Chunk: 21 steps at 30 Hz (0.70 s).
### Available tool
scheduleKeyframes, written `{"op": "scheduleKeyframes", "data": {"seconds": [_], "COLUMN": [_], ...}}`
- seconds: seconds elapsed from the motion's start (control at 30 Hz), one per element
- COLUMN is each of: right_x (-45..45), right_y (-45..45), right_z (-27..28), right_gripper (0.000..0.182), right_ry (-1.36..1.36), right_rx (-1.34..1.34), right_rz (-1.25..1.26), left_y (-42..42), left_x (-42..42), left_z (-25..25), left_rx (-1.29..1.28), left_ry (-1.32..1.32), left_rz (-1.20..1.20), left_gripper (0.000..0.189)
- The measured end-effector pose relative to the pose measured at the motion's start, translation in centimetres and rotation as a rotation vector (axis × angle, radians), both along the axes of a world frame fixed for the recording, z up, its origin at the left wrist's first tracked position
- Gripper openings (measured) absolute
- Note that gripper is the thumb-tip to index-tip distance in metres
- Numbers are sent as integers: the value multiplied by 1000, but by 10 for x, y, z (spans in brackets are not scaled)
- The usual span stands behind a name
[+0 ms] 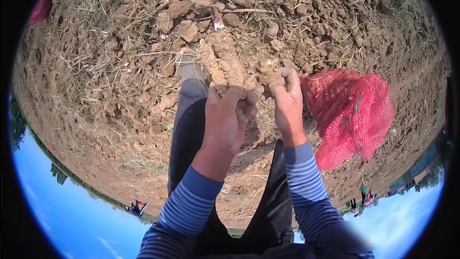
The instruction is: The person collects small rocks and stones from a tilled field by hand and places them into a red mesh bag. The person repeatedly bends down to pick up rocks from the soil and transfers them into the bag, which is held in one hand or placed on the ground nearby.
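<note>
My left hand is closed around the lower end of a soil-caked root clump, whose thick lobes point away from me. A purple and white shoot shows at the far end of the clump. Just to the right, my right hand grips a smaller earthy lump between thumb and fingers. The two pieces lie close together; whether they are joined cannot be told. Beside my right wrist, a red mesh bag with green string rests on the ground, its contents hard to make out.
Dry soil clods and straw cover the ground ahead and around my dark-trousered legs. Part of another red thing shows at the upper left rim. Several people are far off near the lower left and right rims.
</note>
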State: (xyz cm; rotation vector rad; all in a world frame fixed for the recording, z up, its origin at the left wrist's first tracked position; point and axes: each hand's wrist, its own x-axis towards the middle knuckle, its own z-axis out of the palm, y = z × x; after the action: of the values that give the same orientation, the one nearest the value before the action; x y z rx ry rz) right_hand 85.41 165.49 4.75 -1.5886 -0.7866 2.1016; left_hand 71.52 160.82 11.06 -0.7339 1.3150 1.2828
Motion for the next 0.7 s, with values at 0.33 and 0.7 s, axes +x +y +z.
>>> {"op": "scheduleKeyframes", "data": {"seconds": [0.33, 0.7], "right_x": [22, 30], "right_y": [-8, 31], "right_z": [10, 39], "right_gripper": [33, 54], "right_ry": [114, -8], "right_rx": [78, 24], "right_rz": [-48, 133], "left_y": [-8, 2], "left_x": [15, 26], "left_z": [-12, -14], "left_rx": [135, 111], "left_ry": [-37, -89], "left_rz": [-110, -254], "left_gripper": [9, 8]}}
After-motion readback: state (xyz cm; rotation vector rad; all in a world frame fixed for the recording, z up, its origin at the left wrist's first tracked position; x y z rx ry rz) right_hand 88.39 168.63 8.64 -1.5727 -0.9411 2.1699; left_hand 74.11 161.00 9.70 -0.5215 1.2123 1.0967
